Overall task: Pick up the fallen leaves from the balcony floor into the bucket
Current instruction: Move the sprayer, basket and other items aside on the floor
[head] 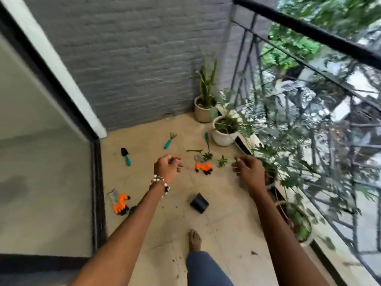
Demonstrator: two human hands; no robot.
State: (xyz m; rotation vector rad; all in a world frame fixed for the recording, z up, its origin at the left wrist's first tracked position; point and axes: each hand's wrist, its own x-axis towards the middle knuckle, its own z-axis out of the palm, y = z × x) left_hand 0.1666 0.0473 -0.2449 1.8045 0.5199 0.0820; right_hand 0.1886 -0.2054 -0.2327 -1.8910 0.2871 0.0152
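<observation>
Head view, only view available. Both arms are stretched out ahead of me over the balcony floor (pixel 226 213). Left grip (pixel 168 167): fingers curled loosely inward, nothing visible between them; I record it as idle and released, though motion blur leaves the fingertips unclear. Right grip (pixel 250 169): fingers half bent and spread, nothing clearly held; a bit of green sits just at the fingertips, and I cannot tell whether that is a leaf being touched or the potted shrub (pixel 288 145) beyond it. Task objects: the fallen leaves (pixel 207 156) lie on the floor between and just beyond the two grips, one sprig against an orange glove (pixel 203 165), another leaf sprig (pixel 222 161) just short of my right fingertips, a long narrow one (pixel 194 150) farther out. Small dark crumbs are scattered on the floor nearer my bare foot (pixel 194 239). Bucket: I judge the small black container (pixel 199 203), lying on its side below the grips and nearer me, to be it, but cannot confirm; no leaves are visible inside. Also on the floor: a second orange glove (pixel 120 204) below and left of the left grip, a hand trowel (pixel 125 155) and hand rake (pixel 170 140) beyond it. Progress, as judged: nothing collected yet; all visible leaves are on the floor, the container needs righting, and picking is only about to begin.
</observation>
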